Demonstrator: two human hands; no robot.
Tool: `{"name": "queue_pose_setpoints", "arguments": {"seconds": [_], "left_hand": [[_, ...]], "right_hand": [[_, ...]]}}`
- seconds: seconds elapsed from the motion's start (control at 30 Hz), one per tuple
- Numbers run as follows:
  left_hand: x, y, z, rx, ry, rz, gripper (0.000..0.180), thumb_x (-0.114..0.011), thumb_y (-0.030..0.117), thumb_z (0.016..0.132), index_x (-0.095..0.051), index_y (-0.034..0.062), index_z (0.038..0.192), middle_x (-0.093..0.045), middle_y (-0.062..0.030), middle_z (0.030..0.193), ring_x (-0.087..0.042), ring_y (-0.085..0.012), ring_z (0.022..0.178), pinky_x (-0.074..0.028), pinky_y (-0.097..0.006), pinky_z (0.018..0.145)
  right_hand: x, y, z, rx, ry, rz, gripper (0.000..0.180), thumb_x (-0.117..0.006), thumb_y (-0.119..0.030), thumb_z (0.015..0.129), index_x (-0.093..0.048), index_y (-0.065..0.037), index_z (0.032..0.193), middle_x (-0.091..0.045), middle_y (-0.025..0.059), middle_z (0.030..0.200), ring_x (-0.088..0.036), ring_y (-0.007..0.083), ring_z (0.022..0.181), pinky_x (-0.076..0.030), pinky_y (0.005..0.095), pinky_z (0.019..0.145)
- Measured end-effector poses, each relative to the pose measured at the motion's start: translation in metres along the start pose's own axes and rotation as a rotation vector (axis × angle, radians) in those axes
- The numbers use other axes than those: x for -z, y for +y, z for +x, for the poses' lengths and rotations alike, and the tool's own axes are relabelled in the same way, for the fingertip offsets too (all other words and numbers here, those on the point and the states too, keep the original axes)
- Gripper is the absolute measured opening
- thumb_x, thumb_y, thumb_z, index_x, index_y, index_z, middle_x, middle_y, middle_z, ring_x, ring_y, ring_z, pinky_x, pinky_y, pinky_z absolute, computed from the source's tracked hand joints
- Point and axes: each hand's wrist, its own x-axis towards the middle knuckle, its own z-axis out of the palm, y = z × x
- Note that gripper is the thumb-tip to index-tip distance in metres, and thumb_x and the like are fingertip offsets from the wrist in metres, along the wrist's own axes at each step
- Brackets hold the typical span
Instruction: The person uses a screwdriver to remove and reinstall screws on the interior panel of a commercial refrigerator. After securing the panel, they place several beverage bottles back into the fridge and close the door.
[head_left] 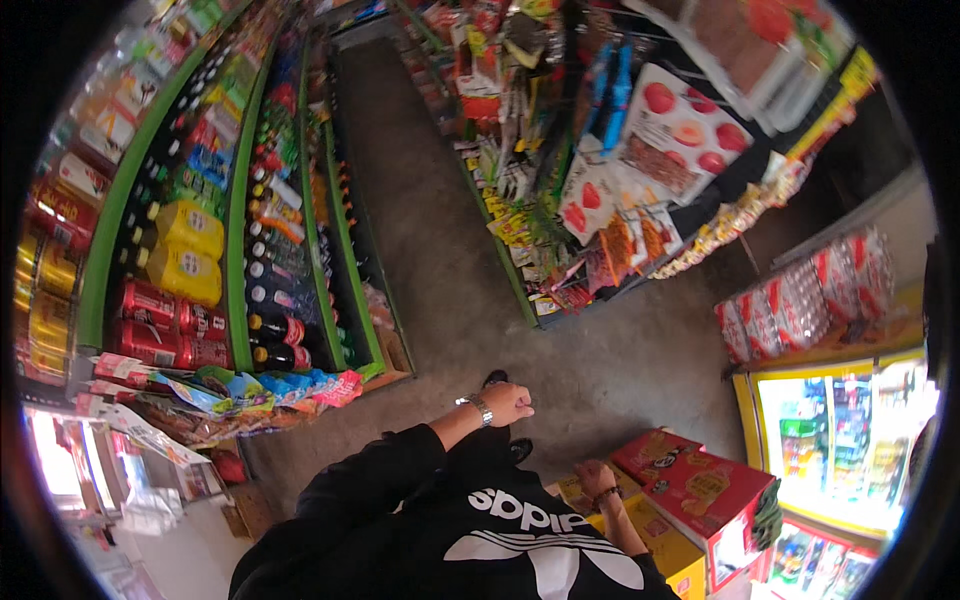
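My left hand, with a metal watch at its wrist, is held out over the floor in front of my body. Its fingers are curled into a loose fist, and no object shows in it. Lower and to the right hangs my right hand, a dark bracelet on its wrist. It is beside a yellow carton and a red carton; whether it touches either I cannot tell. The fingers of that hand point down and are too small and blurred to read. Below my left hand, dark shoes stand on the floor.
Green-edged shelves of bottles and cans line the left. A grey concrete aisle runs ahead. Hanging snack packets fill a rack on the right. Lit yellow-framed fridges stand at far right, with red-and-white bundled packs above.
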Motion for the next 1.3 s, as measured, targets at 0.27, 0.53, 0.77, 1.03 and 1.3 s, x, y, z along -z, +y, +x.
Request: {"name": "queue_pose_setpoints", "arguments": {"seconds": [0.27, 0.53, 0.77, 1.03, 1.3], "left_hand": [[0.074, -0.106, 0.054, 0.322, 0.117, -0.225, 0.034, -0.068, 0.040, 0.097, -0.073, 0.0077, 0.105, -0.076, -0.0125, 0.101, -0.073, -0.0289, 0.092, -0.055, -0.042, 0.084], [0.107, -0.299, 0.140, 0.599, 0.459, -0.443, 0.033, -0.063, 0.035, 0.100, -0.069, 0.0057, 0.086, -0.070, -0.0063, 0.076, -0.066, -0.0190, 0.068, -0.051, -0.035, 0.059], [0.159, -0.360, 0.178, 0.580, 0.684, -0.721, 0.027, -0.065, 0.028, 0.100, -0.062, 0.0061, 0.084, -0.067, -0.0054, 0.076, -0.063, -0.0192, 0.067, -0.051, -0.035, 0.061], [0.242, -0.430, 0.198, 0.602, 0.672, -1.018, 0.036, -0.065, 0.039, 0.097, -0.072, 0.0032, 0.096, -0.076, -0.0097, 0.085, -0.074, -0.0209, 0.079, -0.057, -0.039, 0.077], [0.368, -0.477, 0.215, 0.908, 0.709, -1.054, 0.031, -0.073, 0.033, 0.093, -0.072, 0.0022, 0.099, -0.077, -0.0086, 0.087, -0.073, -0.0194, 0.077, -0.058, -0.036, 0.074]], "right_hand": [[0.055, -0.064, 0.146, -0.060, 0.057, 0.365, 0.041, -0.062, -0.044, 0.096, -0.065, -0.005, 0.088, -0.068, 0.0225, 0.086, -0.067, 0.0438, 0.084, -0.053, 0.0516, 0.072], [0.116, -0.154, 0.268, -0.045, 0.020, 0.524, 0.027, -0.066, -0.028, 0.096, -0.067, -0.002, 0.090, -0.071, 0.0088, 0.074, -0.068, 0.0167, 0.067, -0.052, 0.0339, 0.061], [0.182, -0.205, 0.426, 0.180, -0.060, 0.236, 0.025, -0.063, -0.030, 0.099, -0.069, -0.007, 0.092, -0.071, 0.0058, 0.074, -0.067, 0.0161, 0.064, -0.054, 0.0344, 0.061], [0.237, -0.302, 0.638, 0.091, -0.135, 0.166, 0.028, -0.061, -0.033, 0.096, -0.070, -0.007, 0.093, -0.073, 0.0101, 0.082, -0.070, 0.0236, 0.073, -0.055, 0.0395, 0.067], [0.264, -0.412, 0.807, 0.211, -0.192, 0.082, 0.032, -0.058, -0.036, 0.098, -0.072, -0.007, 0.094, -0.074, 0.0119, 0.086, -0.069, 0.0270, 0.076, -0.055, 0.0403, 0.068]]}}
